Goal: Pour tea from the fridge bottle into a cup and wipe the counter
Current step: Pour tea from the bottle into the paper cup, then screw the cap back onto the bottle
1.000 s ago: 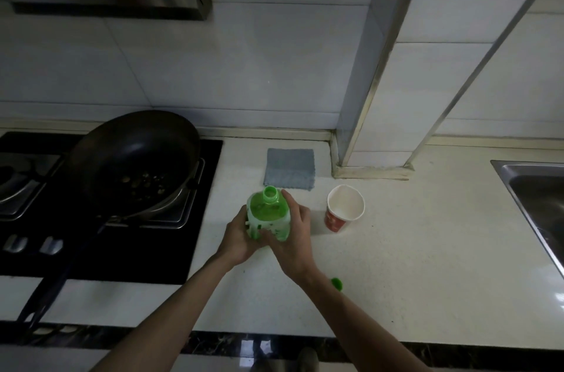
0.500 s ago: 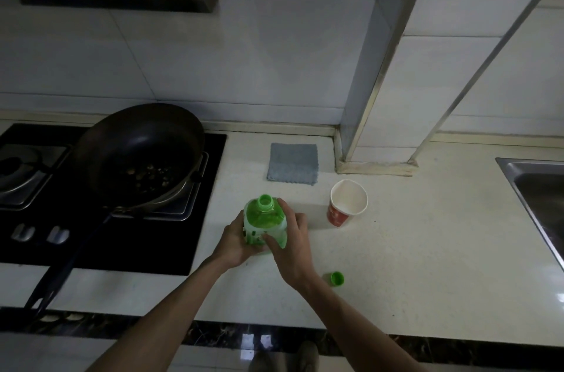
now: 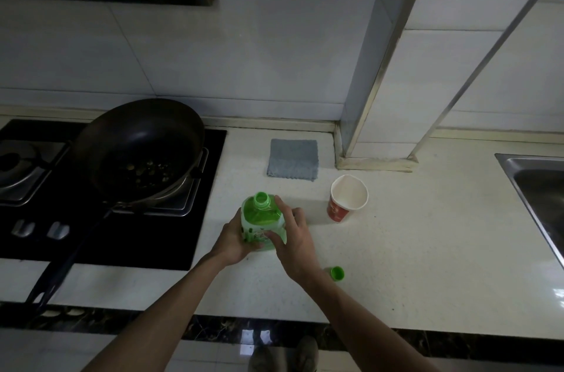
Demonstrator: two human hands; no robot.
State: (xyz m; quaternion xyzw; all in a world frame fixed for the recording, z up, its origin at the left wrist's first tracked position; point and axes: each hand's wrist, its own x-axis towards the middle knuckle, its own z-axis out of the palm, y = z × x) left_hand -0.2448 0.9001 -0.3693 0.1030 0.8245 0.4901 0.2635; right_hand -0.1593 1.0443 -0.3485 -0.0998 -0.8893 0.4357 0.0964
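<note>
Both hands wrapped round the uncapped green bottle point(image 3: 262, 220) upright on the counter point(image 3: 396, 243): left hand point(image 3: 233, 239) one side, right hand point(image 3: 293, 239) other. Cap point(image 3: 337, 273) beside right wrist, paper cup point(image 3: 348, 202) near right, grey cloth point(image 3: 293, 159) behind

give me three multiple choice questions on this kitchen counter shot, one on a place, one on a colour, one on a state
1. Where is the green cap?
A) screwed on the bottle
B) lying on the counter
C) inside the cup

2. What colour is the folded cloth by the wall?
A) grey
B) red
C) yellow

3. What state is the bottle in?
A) capped, lying flat
B) capped, upright
C) uncapped, upright, held in both hands

Answers:
1 B, the green cap sits on bare counter, nearer the front edge than the cup.
2 A, the cloth is plainly grey.
3 C, the neck is open, and the left hand and right hand grip the body.
</note>
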